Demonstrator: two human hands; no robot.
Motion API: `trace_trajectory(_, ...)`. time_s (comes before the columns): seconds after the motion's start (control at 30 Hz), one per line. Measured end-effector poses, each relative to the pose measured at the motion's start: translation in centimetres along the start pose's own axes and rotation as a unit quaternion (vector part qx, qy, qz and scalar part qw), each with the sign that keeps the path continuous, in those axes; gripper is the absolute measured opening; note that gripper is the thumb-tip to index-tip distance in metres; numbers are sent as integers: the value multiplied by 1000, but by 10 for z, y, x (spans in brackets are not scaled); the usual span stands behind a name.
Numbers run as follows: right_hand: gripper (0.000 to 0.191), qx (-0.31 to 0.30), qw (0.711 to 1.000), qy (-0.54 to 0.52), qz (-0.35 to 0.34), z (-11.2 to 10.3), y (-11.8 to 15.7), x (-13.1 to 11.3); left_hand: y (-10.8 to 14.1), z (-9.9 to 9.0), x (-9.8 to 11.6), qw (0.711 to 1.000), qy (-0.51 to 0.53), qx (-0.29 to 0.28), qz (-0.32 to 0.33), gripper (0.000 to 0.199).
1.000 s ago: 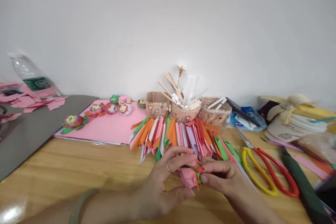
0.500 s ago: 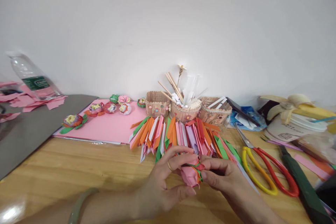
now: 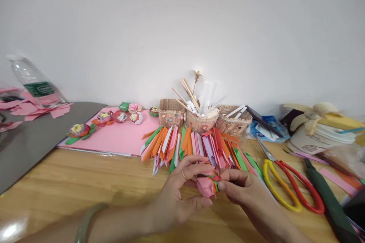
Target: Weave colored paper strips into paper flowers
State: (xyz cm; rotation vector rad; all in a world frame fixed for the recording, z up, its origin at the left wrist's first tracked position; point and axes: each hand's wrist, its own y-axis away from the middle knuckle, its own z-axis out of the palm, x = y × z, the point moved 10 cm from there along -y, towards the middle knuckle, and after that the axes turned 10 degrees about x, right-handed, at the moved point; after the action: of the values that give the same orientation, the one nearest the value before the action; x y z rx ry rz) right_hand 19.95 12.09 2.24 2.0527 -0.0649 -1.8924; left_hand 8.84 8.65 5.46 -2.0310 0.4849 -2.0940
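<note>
A small folded paper flower [image 3: 205, 186], pink with green, orange and red edges, is held between my two hands above the wooden table. My left hand [image 3: 186, 188], wearing a ring, curls its fingers over the top of the flower, with the thumb below. On the other side, my right hand [image 3: 239, 186] pinches the flower's red and green edge between thumb and fingers. Just behind the hands lies a row of folded paper strips [image 3: 186, 146] in orange, pink, white, green, red and purple. Parts of the flower are hidden by my fingers.
Several finished paper flowers [image 3: 105, 117] sit on pink paper [image 3: 122, 140] at left. Small baskets [image 3: 171, 113] with sticks stand against the wall. To the right lie scissors [image 3: 296, 188], a dark green tool [image 3: 327, 201] and a lidded tub [image 3: 313, 144]. A plastic bottle [image 3: 37, 83] leans far left.
The paper flower has tilted slightly between my fingers, and its pink part sits a little higher. My left fingers have shifted up slightly; both hands still hold it.
</note>
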Motion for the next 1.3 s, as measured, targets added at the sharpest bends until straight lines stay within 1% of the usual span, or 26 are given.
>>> trace_trajectory(0.2,36,-1,1000,3,-1,0,2,0,-1,1,0,1000,15,2,-5,43)
trace_trajectory(0.27,32,-11,1000,12,-13,2,2,-3,-1,2,1,1000,29,-6,-8,43)
trace_trajectory(0.4,19,-39,998,11,-44,5,3,-9,-2,4,-1,998,56,-14,-18,44)
trace_trajectory(0.47,18,-42,998,11,-53,5,2,-9,-2,4,-2,997,66,-15,-24,45)
trace_trajectory(0.57,19,-29,998,8,-55,2,0,-7,-2,5,-3,997,63,-20,-27,45)
trace_trajectory(0.63,21,-16,999,5,-39,0,-1,-3,-2,6,-4,997,60,-23,-33,45)
trace_trajectory(0.77,27,-7,1000,11,0,0,1,3,-1,5,-6,997,57,-21,-44,45)
trace_trajectory(0.83,30,-2,1000,18,6,1,2,2,-1,5,-7,996,69,-19,-51,44)
trace_trajectory(0.9,36,2,999,36,-2,1,4,0,-2,6,-10,992,103,-15,-65,43)
trace_trajectory(0.97,42,10,998,59,-36,-1,6,-7,-2,6,-16,982,158,-5,-100,42)
trace_trajectory(1.03,43,40,989,88,-108,-7,9,-22,-2,4,-26,964,215,13,-154,43)
trace_trajectory(1.1,33,78,969,125,-196,-15,16,-38,-1,3,-36,943,257,34,-207,45)
trace_trajectory(1.2,13,115,930,176,-301,-19,28,-55,0,3,-44,920,293,52,-255,50)
trace_trajectory(1.23,10,120,918,188,-329,-19,32,-59,0,5,-46,914,300,52,-267,51)
trace_trajectory(1.3,12,115,897,201,-376,-16,39,-64,1,8,-48,907,306,50,-286,54)
